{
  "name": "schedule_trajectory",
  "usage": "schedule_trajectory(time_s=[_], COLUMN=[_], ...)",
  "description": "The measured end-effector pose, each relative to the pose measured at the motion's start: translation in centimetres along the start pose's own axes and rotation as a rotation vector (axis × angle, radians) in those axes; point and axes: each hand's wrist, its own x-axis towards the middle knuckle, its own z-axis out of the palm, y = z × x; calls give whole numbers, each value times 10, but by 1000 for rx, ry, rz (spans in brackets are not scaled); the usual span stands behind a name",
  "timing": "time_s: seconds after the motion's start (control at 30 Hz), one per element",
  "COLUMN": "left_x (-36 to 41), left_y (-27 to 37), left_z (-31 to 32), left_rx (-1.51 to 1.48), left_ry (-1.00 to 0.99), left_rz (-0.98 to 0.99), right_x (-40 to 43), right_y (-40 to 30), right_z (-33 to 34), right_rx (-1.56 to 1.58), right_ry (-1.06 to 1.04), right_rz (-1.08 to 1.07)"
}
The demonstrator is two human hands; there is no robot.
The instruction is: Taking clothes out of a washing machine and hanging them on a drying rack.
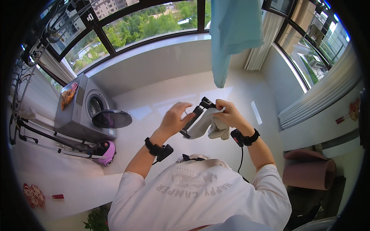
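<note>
In front of my chest is a black clip hanger (199,112), its bar slanting up to the right. Grey cloth (200,127) hangs along the bar. My right hand (229,113) pinches the cloth's edge beside the bar's upper end. To the left of the bar is my left hand (176,119), its thumb and fingers apart; a thin hook-like curve shows between them. Both wrists wear black straps with small boxes. Below the cloth, a beige shoe (220,129) shows near the floor.
A light blue garment (235,31) hangs ahead. To the left are a grey washing machine (79,111) with its door (115,119) ajar, a pink vacuum cleaner (108,153) and several wire hangers (24,75). A rolled pink-brown mat (307,173) lies at right, below the white curtain (321,95).
</note>
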Motion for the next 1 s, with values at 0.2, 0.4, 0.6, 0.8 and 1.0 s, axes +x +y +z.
schedule_trajectory(time_s=[0.2,0.4,0.6,0.8,1.0], left_x=[9,16,11,9,14], left_y=[-2,12,21,27,34], left_z=[17,2,-4,-9,-10], left_rx=[-832,-630,-234,-153,-159], left_ry=[-267,-429,-307,-217,-231], left_rz=[-374,-372,-8,174,238], right_x=[2,-9,-19,-11,-10], right_y=[-18,-29,-50,-75,-83], right_z=[-8,-21,-44,-61,-54], right_rx=[-103,-279,-563,-468,-515], right_ry=[-127,-171,-306,-380,-385], right_rz=[-10,-15,114,27,-73])
